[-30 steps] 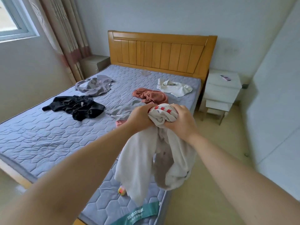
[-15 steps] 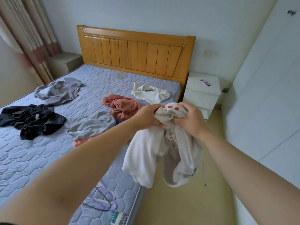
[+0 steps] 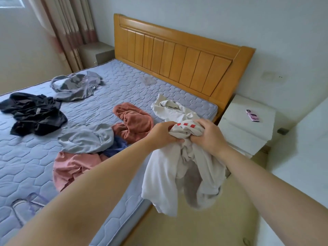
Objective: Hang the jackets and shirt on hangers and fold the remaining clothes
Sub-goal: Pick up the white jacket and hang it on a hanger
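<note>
Head view | my left hand (image 3: 164, 133) and right hand (image 3: 208, 137) are both gripping the bunched white garment (image 3: 177, 171) | it is hanging beside the mattress (image 3: 110, 86) edge | other clothes are lying on the mattress.

White garment (image 3: 165, 176) with red dashes, bunched, hanging; black garment (image 3: 33, 114), dark-grey garment (image 3: 78, 86), light-grey garment (image 3: 87, 139), rust garment (image 3: 136, 121), pink garment (image 3: 71, 167), cream garment (image 3: 170, 107) crumpled on mattress (image 3: 124, 86).

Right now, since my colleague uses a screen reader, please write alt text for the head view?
The left hand and right hand grip a bunched white garment with red dashes, hanging by the edge of a blue mattress. A black garment, a rust garment and others lie crumpled on it.
</note>
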Available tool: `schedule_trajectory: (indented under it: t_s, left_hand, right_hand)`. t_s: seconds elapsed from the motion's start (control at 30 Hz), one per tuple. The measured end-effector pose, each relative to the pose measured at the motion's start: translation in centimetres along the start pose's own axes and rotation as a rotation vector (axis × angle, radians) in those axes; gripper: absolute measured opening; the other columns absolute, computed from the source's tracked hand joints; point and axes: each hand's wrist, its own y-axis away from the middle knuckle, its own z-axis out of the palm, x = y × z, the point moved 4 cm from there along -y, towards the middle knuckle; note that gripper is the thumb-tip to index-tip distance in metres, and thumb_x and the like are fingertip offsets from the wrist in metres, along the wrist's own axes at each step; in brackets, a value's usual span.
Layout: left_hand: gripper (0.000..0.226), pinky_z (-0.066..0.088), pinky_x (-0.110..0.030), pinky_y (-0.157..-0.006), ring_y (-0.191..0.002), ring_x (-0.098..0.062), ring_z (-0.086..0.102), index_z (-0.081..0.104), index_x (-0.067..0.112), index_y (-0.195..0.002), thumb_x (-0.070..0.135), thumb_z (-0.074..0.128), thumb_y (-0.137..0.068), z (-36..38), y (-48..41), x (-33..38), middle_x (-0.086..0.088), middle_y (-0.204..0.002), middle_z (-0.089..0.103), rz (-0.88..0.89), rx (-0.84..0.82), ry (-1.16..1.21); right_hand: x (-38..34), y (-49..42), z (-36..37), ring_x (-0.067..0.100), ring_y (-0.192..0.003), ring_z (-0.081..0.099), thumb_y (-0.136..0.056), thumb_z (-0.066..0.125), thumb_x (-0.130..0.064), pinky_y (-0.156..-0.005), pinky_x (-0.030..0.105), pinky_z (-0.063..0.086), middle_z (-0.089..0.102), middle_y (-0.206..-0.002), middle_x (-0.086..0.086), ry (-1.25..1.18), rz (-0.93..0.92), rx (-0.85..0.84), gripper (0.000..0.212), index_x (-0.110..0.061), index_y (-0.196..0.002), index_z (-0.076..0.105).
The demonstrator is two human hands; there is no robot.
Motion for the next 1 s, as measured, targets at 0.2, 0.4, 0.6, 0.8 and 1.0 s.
schedule_trajectory:
  t_s: [0.2, 0.4, 0.6, 0.8, 1.0]
  left_hand:
    - [0.049, 0.047, -0.029, -0.08, -0.094, -0.017, 0.06, 0.064, 0.02, -0.106, 0.045, 0.081, -0.068, -4.9, -5.6, -5.0, 0.004, -0.098, 0.067, -0.149, 0.163, -0.095]
    - [0.054, 0.048, -0.033, -0.074, -0.081, -0.013, 0.056, 0.055, 0.021, -0.103, 0.056, 0.076, -0.068, -10.2, -11.0, -9.1, 0.009, -0.084, 0.059, -0.337, 0.419, -0.049]
    - [0.047, 0.046, -0.027, -0.062, -0.072, -0.009, 0.056, 0.046, 0.025, -0.103, 0.042, 0.077, -0.072, -9.7, -18.3, -14.1, 0.008, -0.079, 0.058, -0.408, 0.422, 0.172]
    - [0.063, 0.043, -0.029, -0.099, -0.116, -0.017, 0.052, 0.039, 0.012, -0.141, 0.019, 0.067, -0.086, -3.8, -22.6, -22.5, 0.005, -0.128, 0.049, -0.543, 0.15, 0.359]
    - [0.051, 0.038, -0.028, -0.096, -0.123, -0.024, 0.051, 0.042, 0.013, -0.139, 0.014, 0.056, -0.09, 0.1, -25.9, -29.6, -0.005, -0.137, 0.052, -0.719, 0.175, 0.256]
  right_hand:
    - [-0.9, -12.5, 3.9, 0.02, -0.092, 0.053, -0.072, 0.076, -0.02, -0.069, 0.02, 0.034, 0.057, -0.101, 0.004, 0.105, -0.25, -0.24, 0.04, -0.012, -0.108, 0.061]
    - [-5.4, -24.6, 8.2, 0.024, -0.088, 0.049, -0.075, 0.061, -0.032, -0.075, 0.034, 0.038, 0.054, -0.091, 0.004, 0.315, -0.636, -0.319, 0.029, -0.011, -0.095, 0.058]
    - [-4.3, -33.5, 11.1, 0.037, -0.101, 0.06, -0.072, 0.071, 0.002, -0.087, 0.047, 0.046, 0.061, -0.114, 0.015, 0.713, -0.984, -0.184, 0.04, -0.006, -0.111, 0.064]
    - [8.0, -36.9, 17.2, 0.029, -0.147, -0.001, -0.089, 0.051, -0.009, -0.119, 0.044, 0.008, -0.002, -0.159, 0.013, 0.93, -0.376, -0.527, 0.077, -0.019, -0.152, 0.008]
    - [16.5, -36.1, 24.2, 0.026, -0.147, 0.0, -0.092, 0.05, -0.019, -0.119, 0.04, 0.008, -0.001, -0.16, 0.009, 0.72, -0.073, -0.675, 0.07, -0.016, -0.151, 0.012]
